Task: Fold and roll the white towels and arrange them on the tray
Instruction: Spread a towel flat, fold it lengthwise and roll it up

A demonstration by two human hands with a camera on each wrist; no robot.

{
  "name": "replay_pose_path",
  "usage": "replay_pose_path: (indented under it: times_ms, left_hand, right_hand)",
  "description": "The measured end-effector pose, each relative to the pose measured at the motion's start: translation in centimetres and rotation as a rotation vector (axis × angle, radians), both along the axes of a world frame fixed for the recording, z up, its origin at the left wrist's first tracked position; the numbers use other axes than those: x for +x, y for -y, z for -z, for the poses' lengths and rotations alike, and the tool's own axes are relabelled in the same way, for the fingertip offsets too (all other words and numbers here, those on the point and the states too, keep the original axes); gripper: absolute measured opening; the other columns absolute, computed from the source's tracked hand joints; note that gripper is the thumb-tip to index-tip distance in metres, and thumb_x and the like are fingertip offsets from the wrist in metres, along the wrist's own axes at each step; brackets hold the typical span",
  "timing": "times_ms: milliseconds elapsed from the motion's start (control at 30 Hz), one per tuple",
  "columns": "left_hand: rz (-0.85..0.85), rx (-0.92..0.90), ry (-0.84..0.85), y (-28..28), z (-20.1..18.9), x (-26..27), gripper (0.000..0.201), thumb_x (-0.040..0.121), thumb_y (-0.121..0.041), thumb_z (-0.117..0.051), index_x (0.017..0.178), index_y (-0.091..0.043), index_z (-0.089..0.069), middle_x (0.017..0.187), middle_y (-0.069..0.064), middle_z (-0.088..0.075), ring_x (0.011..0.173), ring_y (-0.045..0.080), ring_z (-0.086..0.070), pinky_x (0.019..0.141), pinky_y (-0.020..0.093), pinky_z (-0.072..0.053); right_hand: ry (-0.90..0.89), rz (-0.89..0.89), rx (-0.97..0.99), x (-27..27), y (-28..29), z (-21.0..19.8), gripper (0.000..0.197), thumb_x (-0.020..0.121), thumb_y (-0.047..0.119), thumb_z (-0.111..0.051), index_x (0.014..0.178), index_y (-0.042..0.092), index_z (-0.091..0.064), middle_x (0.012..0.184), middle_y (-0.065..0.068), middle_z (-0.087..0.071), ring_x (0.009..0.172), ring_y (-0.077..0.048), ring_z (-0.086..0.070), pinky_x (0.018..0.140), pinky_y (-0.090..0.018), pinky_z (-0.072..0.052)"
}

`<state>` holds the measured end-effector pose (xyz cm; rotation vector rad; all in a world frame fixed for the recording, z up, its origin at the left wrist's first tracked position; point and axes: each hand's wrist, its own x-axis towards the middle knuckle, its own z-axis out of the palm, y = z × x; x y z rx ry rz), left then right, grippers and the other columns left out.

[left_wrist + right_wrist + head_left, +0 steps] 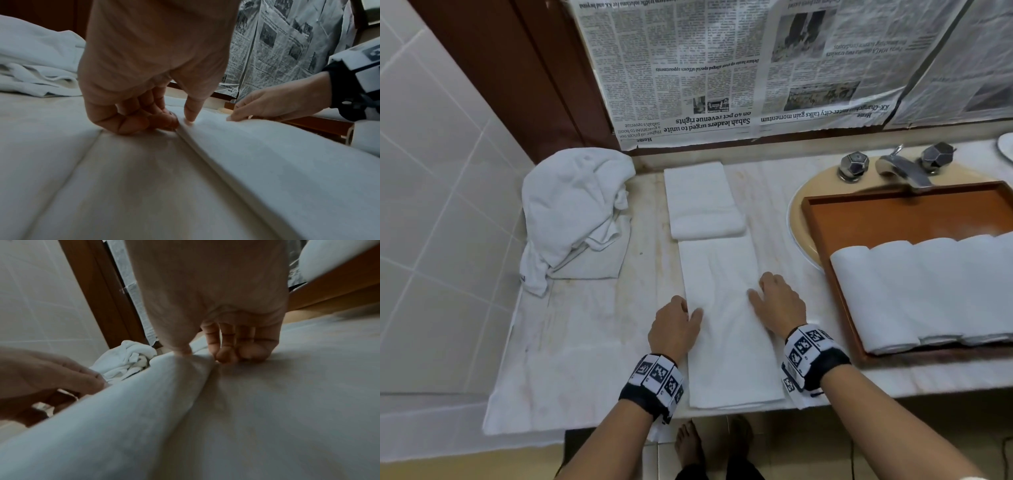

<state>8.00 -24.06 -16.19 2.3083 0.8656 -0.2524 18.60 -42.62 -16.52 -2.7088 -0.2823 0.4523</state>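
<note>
while both hands work the same strip, the long folded towel (726, 308) lies flat on the marble counter (592, 315), running from the near edge toward the wall. left hand (674, 327) has its fingers (148, 120) curled under at the towel's left edge with the thumb on top, so it's pinching that edge. right hand (779, 303) does the same on the right edge: thumb (183, 348) on top, curled fingers tucked at the side, and the cloth bunches up a bit between them.

just beyond the strip sits another folded towel (703, 200), nearly touching its far end. a crumpled pile of towels (575, 205) sits at the left by the tiled wall. over the sink (799, 212) on the right is the wooden tray (893, 212), with rolled towels (914, 291) lined up side by side along its near part. newspaper (739, 68) covers the wall behind, taps (904, 166) below it.
</note>
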Motion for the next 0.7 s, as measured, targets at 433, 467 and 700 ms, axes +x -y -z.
replay_pose_path:
  times_ms: [433,467,700]
  left_hand:
    - [0.142,0.207,0.157,-0.1,0.5,2.3,0.046,0.098,-0.054,-0.047,0.134,-0.026,-0.049,0.142,-0.004,-0.044,0.129,0.024,-0.04,0.097,0.044,-0.043]
    - [0.209,0.222,0.163,0.3,0.9,3.1,0.049,0.101,-0.052,-0.04,0.146,-0.03,-0.04,0.156,-0.008,-0.032,0.14,0.024,-0.029,0.105,0.047,-0.035]
    - [0.412,0.335,-0.056,-0.1,3.1,4.6,0.053,0.104,-0.054,-0.009,0.155,-0.048,0.006,0.162,-0.028,0.013,0.153,0.019,0.009,0.117,0.056,-0.006]
  right_hand:
    - [0.334,-0.268,0.181,1.1,-2.1,1.1,0.043,0.09,0.02,-0.036,0.123,0.005,-0.059,0.128,-0.012,-0.059,0.115,-0.034,-0.057,0.093,-0.045,-0.047]
    - [0.301,-0.373,0.169,1.1,-2.8,1.3,0.051,0.092,0.024,-0.031,0.132,0.005,-0.056,0.138,-0.012,-0.055,0.127,-0.032,-0.052,0.102,-0.046,-0.043]
    - [0.093,-0.54,-0.156,3.3,-2.3,2.9,0.071,0.093,0.056,0.011,0.158,0.028,0.003,0.161,0.015,0.015,0.151,-0.016,0.01,0.121,-0.045,0.005]
